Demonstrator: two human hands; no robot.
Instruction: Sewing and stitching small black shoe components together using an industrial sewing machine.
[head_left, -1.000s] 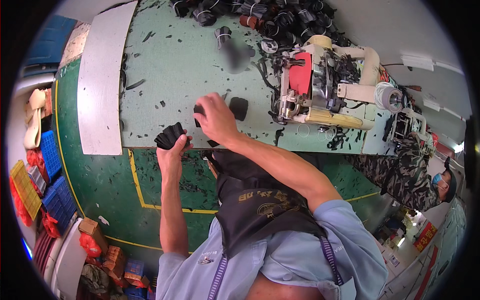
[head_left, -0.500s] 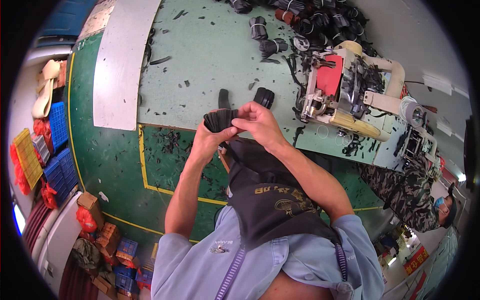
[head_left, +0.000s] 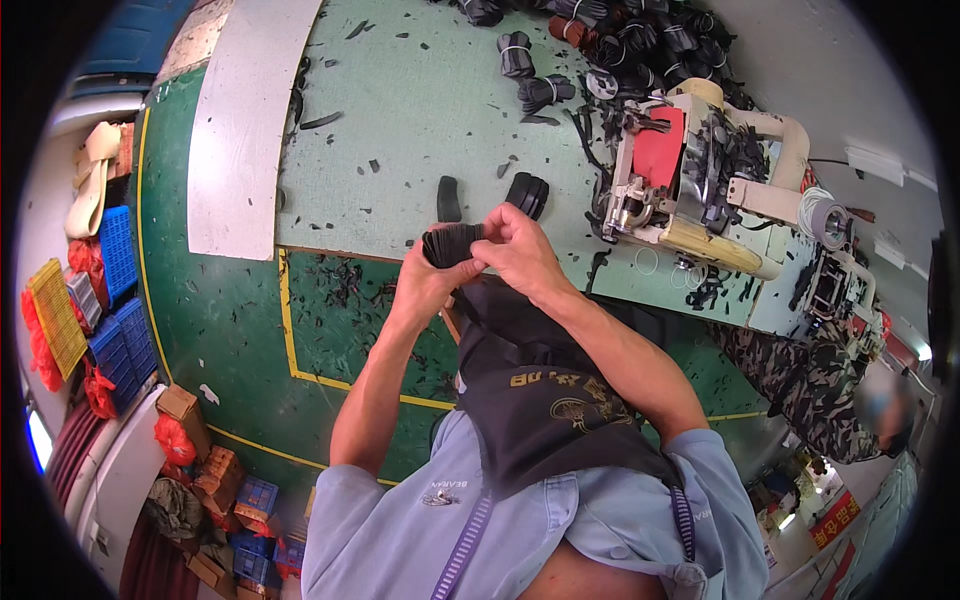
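Between my two hands, just off the table's near edge, is a stack of thin black strips (head_left: 452,245). My left hand (head_left: 428,282) is wrapped round its left end. At the right end, my right hand (head_left: 520,255) pinches the stack with thumb and fingers; its far fingertips are partly hidden. Just beyond my hands, a single dark strip piece (head_left: 449,199) lies on the green tabletop (head_left: 400,120). To its right sits a small black bundle of strips (head_left: 527,194).
A sewing-type machine (head_left: 690,190) with a red plate stands at the right. Behind it lies a pile of tied black bundles (head_left: 650,40). A white board (head_left: 240,130) covers the table's left end. Black scraps litter table and floor. A person in camouflage (head_left: 800,380) is far right.
The stack has tilted and turned slightly in my hands, its strips now closer together and less fanned. Both hands have shifted a little to the right.
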